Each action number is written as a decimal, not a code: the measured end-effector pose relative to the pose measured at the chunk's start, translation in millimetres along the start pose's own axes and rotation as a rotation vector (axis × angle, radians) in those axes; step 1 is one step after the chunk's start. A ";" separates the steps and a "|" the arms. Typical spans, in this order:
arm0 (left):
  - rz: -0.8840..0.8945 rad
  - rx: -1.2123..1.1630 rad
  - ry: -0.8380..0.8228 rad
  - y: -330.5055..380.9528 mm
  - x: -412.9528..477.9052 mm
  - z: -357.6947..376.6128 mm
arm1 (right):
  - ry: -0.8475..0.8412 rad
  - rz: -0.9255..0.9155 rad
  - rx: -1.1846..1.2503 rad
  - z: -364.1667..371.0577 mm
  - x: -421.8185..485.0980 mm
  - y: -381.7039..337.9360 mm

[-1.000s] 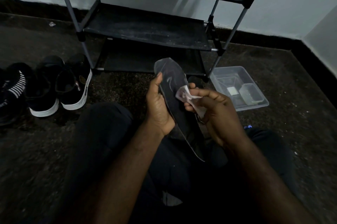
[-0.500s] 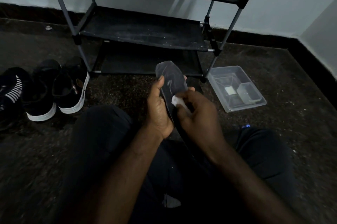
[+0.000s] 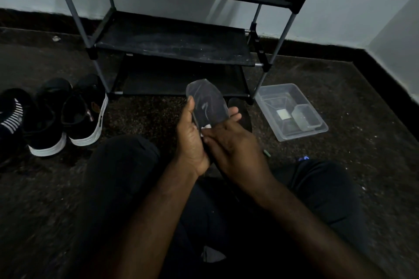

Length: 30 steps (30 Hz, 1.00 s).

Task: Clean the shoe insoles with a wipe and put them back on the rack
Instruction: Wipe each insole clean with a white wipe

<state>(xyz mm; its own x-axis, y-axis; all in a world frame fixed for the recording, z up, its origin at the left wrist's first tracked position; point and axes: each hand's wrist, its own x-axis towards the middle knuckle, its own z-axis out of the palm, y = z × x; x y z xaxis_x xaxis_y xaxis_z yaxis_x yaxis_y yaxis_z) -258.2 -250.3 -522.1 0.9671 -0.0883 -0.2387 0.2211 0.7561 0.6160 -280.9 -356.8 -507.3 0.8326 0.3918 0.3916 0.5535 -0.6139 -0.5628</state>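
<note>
At far left we see black shoes [image 3: 68, 117] with white soles on the dark floor, and beside them the rack [image 3: 172, 45], where the insole must end up. In front of the lowest shelf, above the person's lap, the left hand [image 3: 192, 140] clamps the dark insole [image 3: 208, 102], with the thumb along one edge and the fingertips curling round from behind. The toe end stands up, tilted. The right hand [image 3: 235, 147] curls over a white wipe [image 3: 205, 128] and presses it on the insole's middle, so only a scrap of it shows. We judge that hard rubbing could bend the thin insole or pull it from the one-handed hold, and the small wipe could bunch up or drop. Further right lies a clear plastic tub [image 3: 292, 113].
</note>
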 end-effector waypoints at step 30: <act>0.009 -0.012 0.021 -2.1 0.7 3.9 | 0.134 0.252 0.121 -3.4 10.6 5.3</act>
<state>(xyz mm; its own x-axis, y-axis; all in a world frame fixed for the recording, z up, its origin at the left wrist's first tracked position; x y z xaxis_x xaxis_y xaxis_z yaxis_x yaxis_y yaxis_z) -257.6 -254.4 -520.7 0.9661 -0.0685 -0.2488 0.2111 0.7644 0.6092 -269.1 -358.2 -503.7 0.9384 0.1385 0.3165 0.3347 -0.5912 -0.7337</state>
